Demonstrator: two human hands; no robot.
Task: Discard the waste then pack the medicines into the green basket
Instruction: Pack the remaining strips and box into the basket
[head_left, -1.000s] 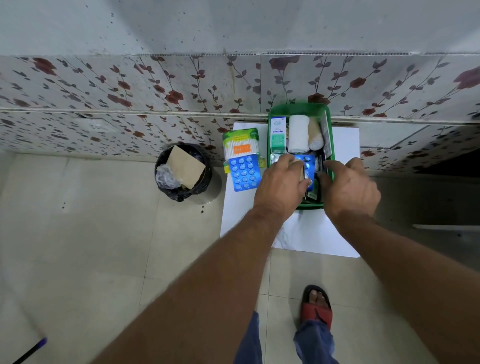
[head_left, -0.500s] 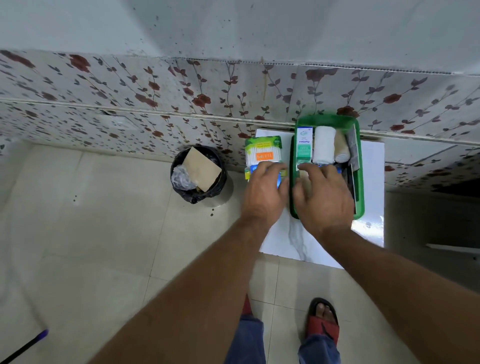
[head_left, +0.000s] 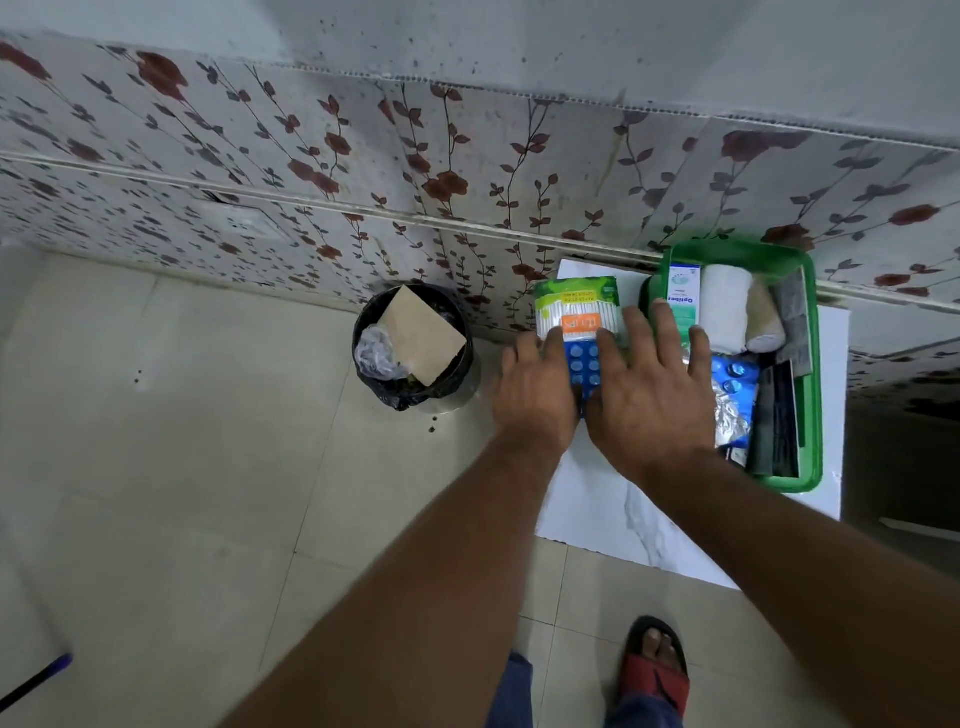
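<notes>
A blue blister pack (head_left: 584, 364) lies on the white board (head_left: 597, 512), just below a green pack of cotton buds (head_left: 576, 304). My left hand (head_left: 535, 397) rests with spread fingers on the blister pack's left edge. My right hand (head_left: 652, 395) lies flat over its right side, fingertips reaching the cotton bud pack and the green basket (head_left: 811, 415). Inside the basket I see a white and green box (head_left: 683, 291), a white bandage roll (head_left: 724, 306), a beige roll (head_left: 763, 319), blue and silver blister strips (head_left: 732, 395) and dark strips (head_left: 776, 421).
A black-lined waste bin (head_left: 452, 374) stands on the tiled floor left of the board, holding a piece of brown card (head_left: 421, 335) and crumpled plastic. A flowered wall runs behind. My sandalled foot (head_left: 657, 670) is near the bottom edge.
Both hands have left the basket and moved left onto the blue blister pack. The camera has swung left, so the basket now sits further right in view.
</notes>
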